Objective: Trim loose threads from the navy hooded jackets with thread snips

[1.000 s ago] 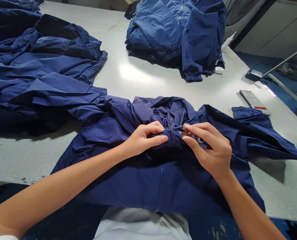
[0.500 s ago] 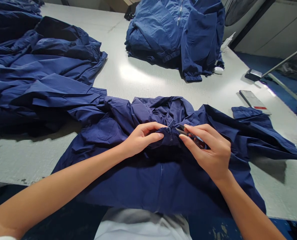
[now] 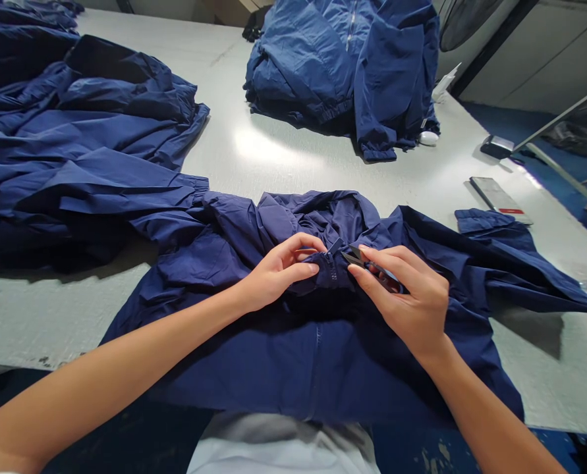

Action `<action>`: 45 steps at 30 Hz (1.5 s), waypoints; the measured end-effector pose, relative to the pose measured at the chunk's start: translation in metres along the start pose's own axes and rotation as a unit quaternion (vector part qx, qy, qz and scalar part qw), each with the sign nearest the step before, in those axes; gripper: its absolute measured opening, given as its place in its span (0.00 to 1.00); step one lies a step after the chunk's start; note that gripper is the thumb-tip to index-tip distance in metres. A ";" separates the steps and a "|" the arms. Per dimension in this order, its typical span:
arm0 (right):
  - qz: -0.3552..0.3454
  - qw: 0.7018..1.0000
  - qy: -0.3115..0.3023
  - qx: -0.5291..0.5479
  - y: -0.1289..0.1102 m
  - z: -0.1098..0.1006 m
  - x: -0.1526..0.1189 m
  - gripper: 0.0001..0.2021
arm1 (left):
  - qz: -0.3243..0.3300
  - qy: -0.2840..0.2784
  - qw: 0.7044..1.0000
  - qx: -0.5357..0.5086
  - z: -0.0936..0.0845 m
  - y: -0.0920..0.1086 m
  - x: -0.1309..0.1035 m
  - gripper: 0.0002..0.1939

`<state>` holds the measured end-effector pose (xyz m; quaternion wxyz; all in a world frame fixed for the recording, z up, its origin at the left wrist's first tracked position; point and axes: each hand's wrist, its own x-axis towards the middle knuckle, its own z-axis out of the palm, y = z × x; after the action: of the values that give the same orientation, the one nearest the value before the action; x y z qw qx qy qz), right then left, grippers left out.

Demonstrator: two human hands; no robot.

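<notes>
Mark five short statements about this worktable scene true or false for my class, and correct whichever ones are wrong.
1. The right grip holds a small dark cutting tool. True.
2. A flat object with a red mark lies on the right side of the table. True.
3. The left grip lies flat on the bare tabletop. False: it pinches bunched fabric of the dark blue jacket near the zipper pull.
4. The garment at the far side is bright red. False: it is blue.
5. A small white rounded object sits beside that far garment. True.
</notes>
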<state>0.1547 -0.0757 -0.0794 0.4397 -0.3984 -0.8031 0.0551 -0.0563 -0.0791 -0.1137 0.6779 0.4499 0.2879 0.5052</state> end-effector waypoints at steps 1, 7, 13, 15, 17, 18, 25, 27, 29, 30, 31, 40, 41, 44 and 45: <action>0.001 1.000 -0.001 0.000 0.000 0.000 0.000 0.10 | 0.002 0.000 1.000 0.006 0.000 0.000 0.000 0.11; 0.002 1.000 -0.007 0.002 -0.001 -0.001 0.000 0.10 | 0.009 0.009 0.999 0.044 -0.003 -0.002 0.000 0.10; -0.007 1.000 0.001 0.002 -0.001 0.000 -0.001 0.10 | 0.011 0.001 1.000 0.026 -0.002 -0.002 0.000 0.08; -0.013 1.000 0.004 0.003 -0.001 0.000 -0.001 0.11 | 0.013 0.000 1.000 0.018 -0.002 -0.002 0.000 0.07; -0.019 1.000 0.006 0.006 -0.001 0.000 -0.001 0.12 | 0.014 -0.002 1.000 0.011 -0.002 -0.002 0.000 0.07; -0.022 1.000 0.007 0.006 -0.001 0.000 -0.001 0.12 | 0.015 -0.002 1.000 0.008 -0.002 -0.002 0.000 0.07; -0.022 1.000 0.002 0.006 -0.001 0.000 -0.001 0.12 | 0.007 0.008 1.000 -0.005 -0.001 0.000 0.000 0.07; -0.022 1.000 -0.004 0.006 -0.001 0.000 -0.001 0.12 | 0.004 0.012 1.000 -0.006 0.000 0.001 0.000 0.07; -0.021 1.000 -0.009 0.007 -0.001 -0.001 -0.001 0.12 | 0.003 0.013 1.000 -0.007 0.000 0.001 0.000 0.07; -0.022 1.000 -0.009 0.008 -0.001 -0.001 -0.001 0.12 | 0.004 0.011 1.000 -0.009 0.000 0.001 0.000 0.07; -0.023 1.000 -0.011 0.010 -0.001 -0.001 -0.001 0.12 | 0.005 0.010 1.000 -0.010 0.000 0.002 0.000 0.07; -0.045 0.999 -0.020 0.021 0.001 -0.001 -0.003 0.13 | -0.008 0.031 0.999 -0.012 0.001 0.003 -0.001 0.06; -0.041 0.999 -0.015 0.019 0.001 -0.001 -0.003 0.13 | -0.010 0.031 0.999 -0.014 0.001 0.003 -0.001 0.06; -0.033 0.999 -0.012 0.015 0.001 -0.001 -0.003 0.12 | -0.013 0.028 0.999 -0.021 0.001 0.003 -0.001 0.05; -0.033 0.999 -0.014 0.017 0.001 -0.001 -0.003 0.12 | -0.015 0.027 0.999 -0.024 0.001 0.003 -0.001 0.05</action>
<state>0.1570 -0.0769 -0.0811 0.4364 -0.3632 -0.8211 0.0593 -0.0570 -0.0803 -0.1106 0.6881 0.4157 0.3005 0.5133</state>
